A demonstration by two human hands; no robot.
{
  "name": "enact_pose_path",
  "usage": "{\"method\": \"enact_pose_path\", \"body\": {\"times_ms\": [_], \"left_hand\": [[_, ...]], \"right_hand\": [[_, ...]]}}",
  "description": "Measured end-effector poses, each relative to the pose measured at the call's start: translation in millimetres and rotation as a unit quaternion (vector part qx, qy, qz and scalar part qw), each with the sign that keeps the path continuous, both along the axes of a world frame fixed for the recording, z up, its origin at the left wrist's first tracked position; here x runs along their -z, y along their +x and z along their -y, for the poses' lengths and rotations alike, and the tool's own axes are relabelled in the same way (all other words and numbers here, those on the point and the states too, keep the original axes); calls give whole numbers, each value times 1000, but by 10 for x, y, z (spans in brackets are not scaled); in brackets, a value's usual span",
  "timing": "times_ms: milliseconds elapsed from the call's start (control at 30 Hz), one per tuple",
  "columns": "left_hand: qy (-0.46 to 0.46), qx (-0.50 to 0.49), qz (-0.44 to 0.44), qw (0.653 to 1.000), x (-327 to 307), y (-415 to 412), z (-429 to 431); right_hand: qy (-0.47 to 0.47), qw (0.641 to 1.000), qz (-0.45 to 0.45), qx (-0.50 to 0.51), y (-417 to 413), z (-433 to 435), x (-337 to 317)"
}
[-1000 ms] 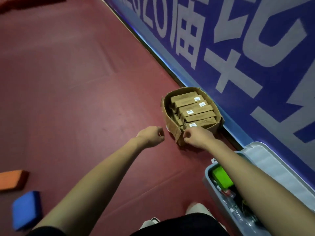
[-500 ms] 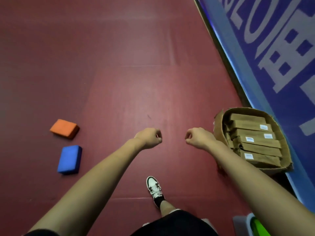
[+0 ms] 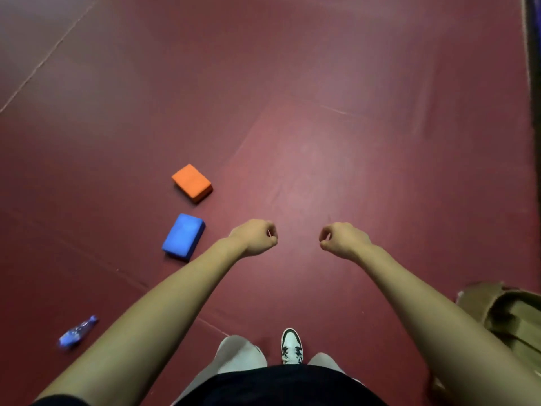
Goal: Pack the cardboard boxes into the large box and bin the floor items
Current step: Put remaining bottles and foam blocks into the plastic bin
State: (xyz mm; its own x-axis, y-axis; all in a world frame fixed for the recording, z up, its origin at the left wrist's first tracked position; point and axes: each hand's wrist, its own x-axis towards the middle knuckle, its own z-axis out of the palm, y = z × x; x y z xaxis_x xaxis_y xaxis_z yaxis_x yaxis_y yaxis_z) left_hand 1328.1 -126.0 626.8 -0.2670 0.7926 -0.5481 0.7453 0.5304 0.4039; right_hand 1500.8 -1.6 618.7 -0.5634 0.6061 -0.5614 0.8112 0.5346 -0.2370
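Observation:
An orange block [image 3: 191,183] and a blue block [image 3: 183,236] lie on the dark red floor, left of centre. Further back at the lower left lies a small blue crumpled bottle [image 3: 76,332]. The large cardboard box [image 3: 480,306] shows at the right edge, partly behind my right forearm, with brown cardboard boxes [image 3: 524,320] inside it. My left hand [image 3: 254,237] is held out with curled fingers and holds nothing, just right of the blue block. My right hand [image 3: 342,240] is curled the same way, empty, in mid-air.
My white and black shoe [image 3: 291,345] stands on the floor below my hands. The dark base of the blue wall [image 3: 534,54] runs down the right edge. Red floor stretches ahead and to the left.
The view has swung left, away from the wall and the large box. The orange and blue blocks now sit nearer the centre, and the blue bottle has come into view. Both hands stay curled and empty.

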Motion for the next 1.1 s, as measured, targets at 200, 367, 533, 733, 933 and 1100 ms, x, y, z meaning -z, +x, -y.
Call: {"method": "enact_pose_path", "body": {"times_ms": [200,367,533,733,933,1100], "left_hand": [[0,-118,31,993,230,-1122,255],[19,-244,60,968,417,-2139,558],[7,-370,81,926,644,-2957,1060],[14,-512,107,852,978,-3596,1689],[19,-644,94,759,1400,-4058,2389],[5,-699,102,708,1811,-4256,3065]], "right_hand": [[-5,997,24,-71,-1272,-136,233],[4,994,40,-97,-2373,-112,438],[0,987,40,-154,-3398,69,627],[-21,974,30,-224,-4597,363,1022],[-67,963,39,-259,-5529,803,1553],[-96,950,67,-290,-6058,1310,2016]]}}
